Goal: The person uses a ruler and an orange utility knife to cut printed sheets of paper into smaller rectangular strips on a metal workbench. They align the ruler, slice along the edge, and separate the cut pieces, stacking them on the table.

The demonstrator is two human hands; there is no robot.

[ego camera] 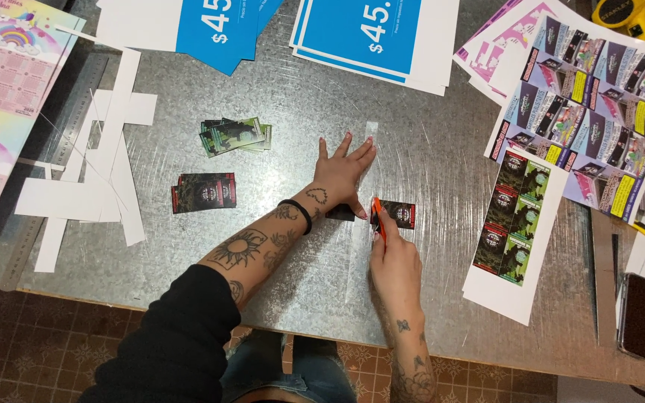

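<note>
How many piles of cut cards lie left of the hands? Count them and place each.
2. A green-faced pile lies farther up the metal table; a dark red-and-black pile lies nearer, beside the left hand. Others may be hidden.

Two small card stacks [222,164] lie left of centre, one green, one dark red. Two piles of blue price sheets [371,33] sit far. One phone [642,315] rests near right.

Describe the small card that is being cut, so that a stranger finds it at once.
On the metal table, look under the clear ruler at the centre. The dark card with a red emblem lies between the left hand and right hand, beside the orange knife; other cards lie in stacks.
</note>
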